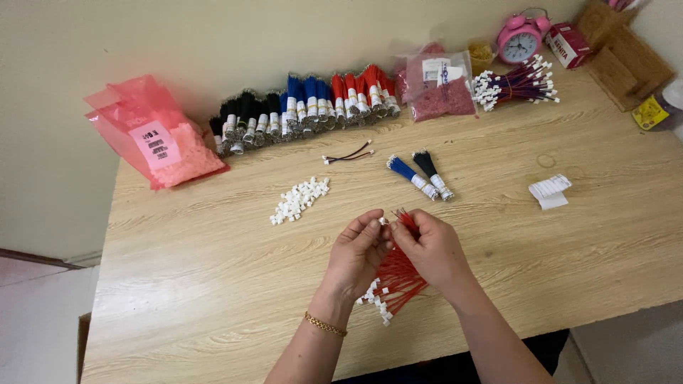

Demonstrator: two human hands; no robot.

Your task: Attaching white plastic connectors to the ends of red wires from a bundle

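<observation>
Connector pile left of wire bundles; bundle row behind, along wall; clock far right.

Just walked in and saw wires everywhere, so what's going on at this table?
A person sits at a wooden table, both hands together over a bunch of red wires with white connectors. The left hand and right hand pinch wire ends between the fingertips. A pile of white connectors lies nearby, with blue and black wire bundles beyond.
</observation>
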